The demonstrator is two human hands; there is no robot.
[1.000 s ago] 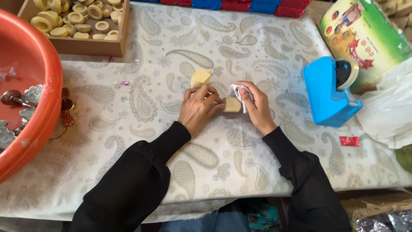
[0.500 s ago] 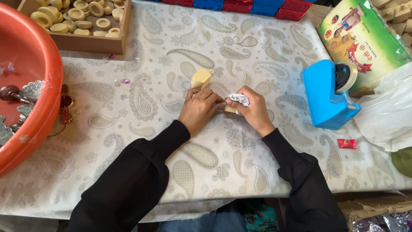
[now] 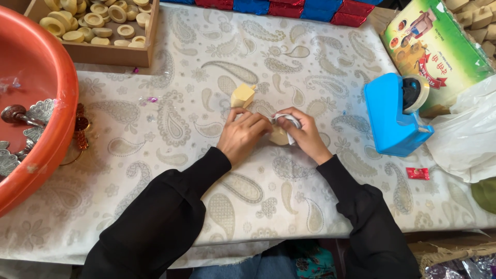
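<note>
Both grips are shut tight on the little tan block (image 3: 279,136) at the middle of the table (image 3: 320,72); my left hand (image 3: 246,135) presses it from one side, my right hand (image 3: 305,132) pinches the clear wrapper (image 3: 287,121) over it. Can't tell which way its long axis runs, too covered. Since a second ago my hands closed in together; the second block (image 3: 242,95) hasn't budged.

Both hands (image 3: 274,132) together on a pale yellow block (image 3: 279,136), second block (image 3: 242,96) just beyond, patterned cloth (image 3: 206,77)
</note>
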